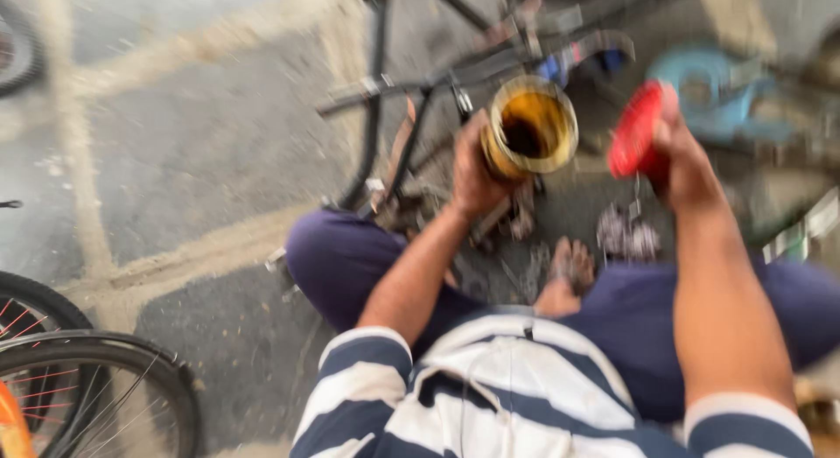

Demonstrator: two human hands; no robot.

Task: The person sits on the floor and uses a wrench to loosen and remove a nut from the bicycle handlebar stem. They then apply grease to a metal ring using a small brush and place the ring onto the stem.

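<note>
Red lid point(636, 141) sits gripped in the right hand point(687, 165); the left hand point(477, 174) wraps closed around an open jar point(529, 127) near a bicycle frame point(411, 90).

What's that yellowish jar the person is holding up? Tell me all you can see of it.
The jar looks like clear plastic, round, tinted amber-yellow, with something dark inside. Its mouth is open and tipped toward the camera. The left hand wraps its side, holding it above the lap, in front of a bicycle frame. The right hand holds a red lid apart from it. The picture is blurred.
</note>
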